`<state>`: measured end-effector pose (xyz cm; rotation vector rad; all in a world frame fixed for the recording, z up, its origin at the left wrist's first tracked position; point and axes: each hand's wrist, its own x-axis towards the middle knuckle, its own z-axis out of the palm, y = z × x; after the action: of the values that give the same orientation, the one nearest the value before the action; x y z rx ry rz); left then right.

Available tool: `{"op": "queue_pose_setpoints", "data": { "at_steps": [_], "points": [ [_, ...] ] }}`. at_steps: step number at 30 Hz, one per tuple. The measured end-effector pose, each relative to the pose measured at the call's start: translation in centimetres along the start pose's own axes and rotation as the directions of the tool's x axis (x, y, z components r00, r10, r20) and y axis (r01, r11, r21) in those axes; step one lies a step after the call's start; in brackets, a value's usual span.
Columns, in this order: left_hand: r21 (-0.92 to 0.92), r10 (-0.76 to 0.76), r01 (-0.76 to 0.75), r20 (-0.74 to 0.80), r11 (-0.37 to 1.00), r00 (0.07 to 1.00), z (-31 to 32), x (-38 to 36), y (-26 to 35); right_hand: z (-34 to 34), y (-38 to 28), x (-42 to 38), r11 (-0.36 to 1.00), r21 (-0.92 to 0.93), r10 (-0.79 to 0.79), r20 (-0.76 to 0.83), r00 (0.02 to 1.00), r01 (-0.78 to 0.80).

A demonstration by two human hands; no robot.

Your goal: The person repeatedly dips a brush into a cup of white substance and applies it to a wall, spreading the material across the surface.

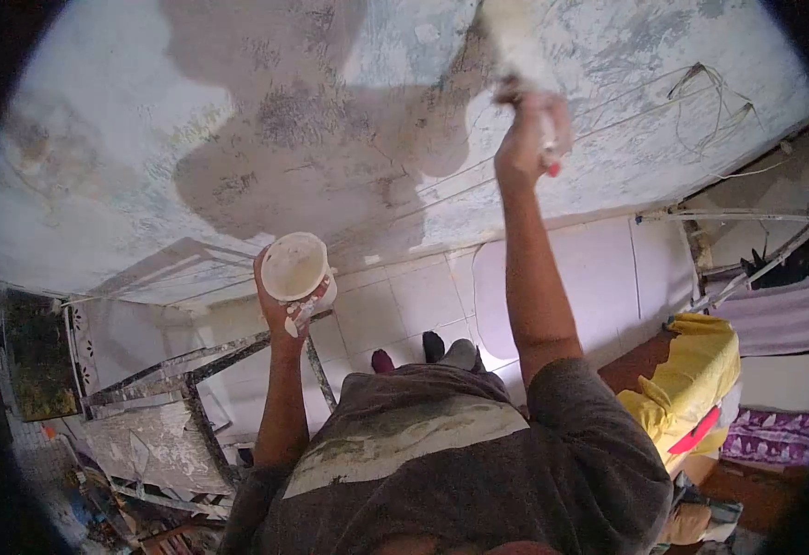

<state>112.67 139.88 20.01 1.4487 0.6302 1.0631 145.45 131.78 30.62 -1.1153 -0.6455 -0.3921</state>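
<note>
The patchy wall (330,120) stands before you; at one o'clock your right hand (532,148) is closed around a blurred tool (512,89), at nine o'clock your white-smeared left hand (286,319) clamps a pale tub (295,266).

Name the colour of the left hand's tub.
The tub is off-white, clearest in the head view.

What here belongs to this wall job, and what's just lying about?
In use, apparently:
- pale tub, left hand
- blurred brush, right hand
- patchy wall

Lying about, probably:
- yellow cloth
- lilac striped cloth
- purple patterned cloth
</note>
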Motion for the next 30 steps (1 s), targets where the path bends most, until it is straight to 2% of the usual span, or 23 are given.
{"op": "queue_pose_setpoints", "data": {
  "at_steps": [1,2,3,4,6,8,10,11,13,14,15,16,17,19,20,21,23,25,26,27,28,29,30],
  "points": [
    [0.04,0.074,-0.076,0.029,0.996,0.997,-0.1,0.2,-0.5,-1.2,2.6,-1.6,0.961,-0.226,-0.132,0.131,0.983,0.159],
    [0.043,0.077,-0.078,0.025,0.996,0.997,-0.1,0.1,-0.3,-2.1,5.8,-4.1,0.811,-0.461,-0.286,0.227,0.931,0.361],
    [-0.025,-0.05,0.05,-0.013,0.998,0.999,0.0,-0.2,0.0,-2.3,5.6,-6.4,0.981,-0.194,0.044,0.2,0.979,-0.004],
    [-0.101,-0.173,0.168,-0.043,0.981,0.984,0.2,0.0,0.2,-2.7,5.5,-8.5,0.961,-0.24,0.192,0.227,0.955,-0.136],
    [-0.058,-0.18,0.176,-0.072,0.983,0.981,0.3,0.2,0.3,-3.7,7.1,-11.5,0.949,-0.188,0.294,0.254,0.921,-0.251],
    [-0.018,-0.184,0.183,-0.096,0.983,0.978,0.4,0.2,0.7,-4.2,7.0,-12.6,0.923,-0.242,0.364,0.285,0.887,-0.3],
    [0.12,-0.015,0.017,-0.025,0.993,1.0,0.6,0.5,1.2,-3.6,5.6,-11.5,0.913,-0.201,0.4,0.273,0.875,-0.354],
    [0.115,-0.003,0.006,-0.027,0.993,1.0,0.9,0.4,1.4,-3.2,4.9,-10.8,0.895,-0.165,0.445,0.265,0.855,-0.415],
    [-0.11,-0.099,0.091,-0.063,0.99,0.993,1.2,0.0,1.5,-2.0,3.0,-7.1,0.93,-0.189,0.359,0.288,0.888,-0.315],
    [-0.114,-0.093,0.085,-0.068,0.99,0.993,1.1,-0.1,1.5,-1.2,3.3,-4.6,0.974,-0.203,0.156,0.3,0.941,-0.097],
    [0.005,-0.013,0.013,-0.027,1.0,1.0,1.0,-0.2,1.4,0.3,0.4,-2.1,0.975,-0.081,0.222,0.262,0.939,-0.207],
    [0.121,0.062,-0.064,0.027,0.991,0.998,0.9,-0.3,1.4,1.6,-2.9,1.0,0.975,-0.06,0.223,0.244,0.944,-0.215],
    [0.119,0.064,-0.067,0.032,0.991,0.997,1.2,-0.4,1.9,2.6,-5.8,3.2,0.989,0.014,0.139,0.235,0.962,-0.146],
    [-0.127,-0.051,0.046,-0.035,0.991,0.998,1.7,-0.7,3.0,4.0,-9.0,6.5,0.99,0.137,-0.065,0.225,0.972,0.034],
    [-0.127,-0.054,0.049,-0.039,0.991,0.998,1.4,-0.9,2.7,4.2,-9.4,7.4,0.973,0.185,-0.178,0.227,0.958,0.137],
    [-0.102,-0.046,0.043,-0.03,0.994,0.998,1.0,-0.9,2.3,4.5,-9.3,7.3,0.974,0.185,-0.175,0.232,0.957,0.133],
    [-0.078,-0.043,0.041,-0.026,0.996,0.999,0.8,-1.3,1.9,5.1,-9.1,6.9,0.915,0.272,-0.344,0.136,0.929,0.298],
    [-0.069,0.004,-0.01,-0.088,0.998,0.996,1.3,-1.6,2.5,5.0,-2.4,5.0,0.955,0.202,-0.26,0.212,0.942,0.218],
    [-0.068,0.004,-0.01,-0.091,0.998,0.996,1.1,-1.6,2.6,4.7,-2.9,2.2,0.917,-0.13,-0.359,0.149,0.921,0.378],
    [-0.01,0.015,-0.016,-0.079,1.0,0.997,0.9,-1.6,2.6,4.6,-1.3,-0.4,0.991,-0.099,-0.077,0.125,0.989,0.09],
    [0.047,0.028,-0.025,-0.066,0.999,0.997,0.7,-1.6,2.7,3.8,-0.3,-2.7,0.983,-0.109,-0.13,0.17,0.977,0.15],
    [0.046,0.034,-0.03,-0.071,0.998,0.997,0.5,-1.5,2.5,3.2,1.3,-4.9,0.993,-0.042,-0.103,0.185,0.977,0.113],
    [0.044,0.013,-0.008,-0.095,0.999,0.995,0.3,-1.6,2.1,2.3,2.2,-6.9,0.998,-0.062,-0.001,0.248,0.969,0.017]
  ]
}}
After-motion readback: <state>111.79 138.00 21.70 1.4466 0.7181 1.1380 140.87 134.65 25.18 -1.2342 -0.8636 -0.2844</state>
